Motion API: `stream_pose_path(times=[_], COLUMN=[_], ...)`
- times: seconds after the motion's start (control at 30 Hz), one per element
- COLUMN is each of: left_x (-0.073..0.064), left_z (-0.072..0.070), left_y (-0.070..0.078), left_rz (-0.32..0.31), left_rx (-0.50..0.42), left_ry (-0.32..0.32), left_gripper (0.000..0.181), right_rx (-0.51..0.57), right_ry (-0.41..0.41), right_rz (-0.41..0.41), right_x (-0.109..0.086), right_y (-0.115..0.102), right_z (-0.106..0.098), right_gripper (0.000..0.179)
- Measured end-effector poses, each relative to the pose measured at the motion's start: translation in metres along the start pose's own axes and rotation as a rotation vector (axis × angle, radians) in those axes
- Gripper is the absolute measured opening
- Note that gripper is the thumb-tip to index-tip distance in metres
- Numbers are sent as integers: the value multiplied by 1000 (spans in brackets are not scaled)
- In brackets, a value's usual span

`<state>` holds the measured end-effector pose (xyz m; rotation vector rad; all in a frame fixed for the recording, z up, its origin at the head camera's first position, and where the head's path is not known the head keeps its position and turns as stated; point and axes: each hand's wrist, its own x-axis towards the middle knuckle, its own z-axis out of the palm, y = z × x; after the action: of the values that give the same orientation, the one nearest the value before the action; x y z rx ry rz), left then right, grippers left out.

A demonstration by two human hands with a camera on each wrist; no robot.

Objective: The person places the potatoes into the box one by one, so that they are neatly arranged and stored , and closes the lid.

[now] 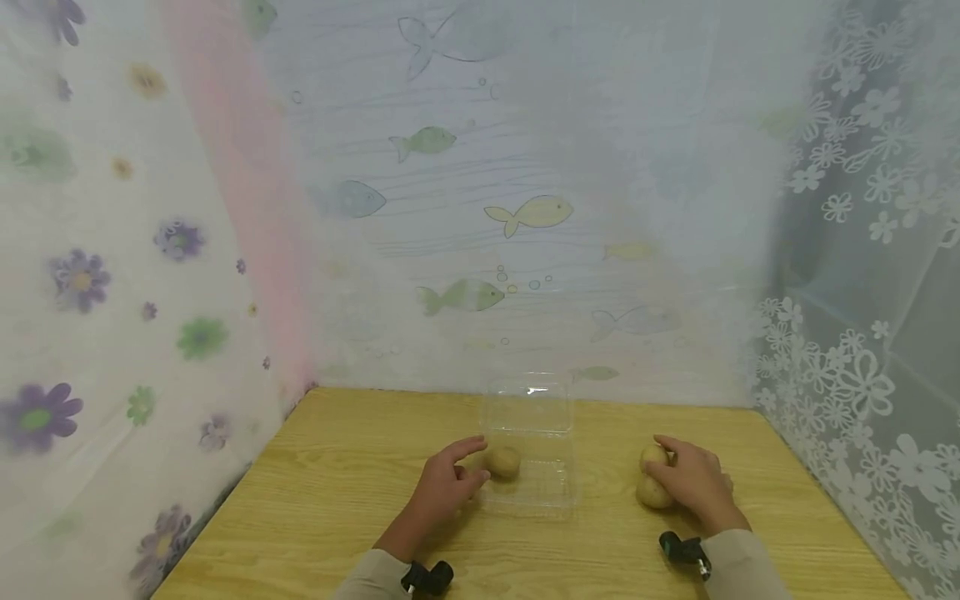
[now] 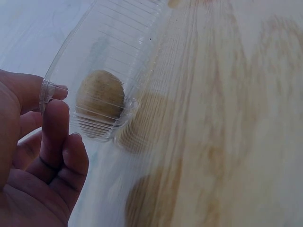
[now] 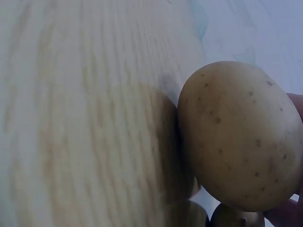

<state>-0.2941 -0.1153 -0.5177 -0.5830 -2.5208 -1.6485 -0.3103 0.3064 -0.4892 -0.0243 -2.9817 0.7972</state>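
Note:
A clear plastic clamshell container (image 1: 551, 508) lies with its lid (image 1: 527, 408) raised at the back. One potato (image 1: 503, 462) sits at the left side of its base; in the left wrist view this potato (image 2: 100, 97) shows through the ribbed wall. My left hand (image 1: 446, 483) pinches the container's left rim between thumb and finger. On the right, my right hand (image 1: 693, 479) grips a potato (image 1: 654, 456), which fills much of the right wrist view (image 3: 241, 137). Another potato (image 1: 655, 492) is close under the thumb, and part of the group is hidden by the hand.
Both hands are over a wood-grain table (image 1: 337, 467). A pale curtain printed with fish (image 1: 465, 250) hangs along the table's back edge. Flowered sheets stand at the left (image 1: 112, 333) and right (image 1: 862, 367). Small black devices (image 1: 682, 548) are strapped at the wrists.

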Motion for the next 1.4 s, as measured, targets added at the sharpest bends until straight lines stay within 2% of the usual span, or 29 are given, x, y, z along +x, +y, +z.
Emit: stream_pose_path(times=[0.23,0.87,1.07,1.27,1.4], left_x=[1,2,1,0,0], left_z=[-1,-1,-1,0,1], left_y=[-4,-4,-3,-3,-2], left_rz=[6,4,2,5,2], left_rx=[0,-15,-11,-10,-23], left_ry=[2,4,-3,4,4], left_gripper=[52,52,52,52,51], right_rx=[6,32,112,222,272], right_ry=[5,78,99,86,92], right_rz=[-13,-15,-12,4,-12], right_x=[4,4,3,-1,-3], right_y=[-3,2,-1,-10,-16], right_z=[-1,-5,-8,-15,-18], right_gripper=[61,63,63,66,66])
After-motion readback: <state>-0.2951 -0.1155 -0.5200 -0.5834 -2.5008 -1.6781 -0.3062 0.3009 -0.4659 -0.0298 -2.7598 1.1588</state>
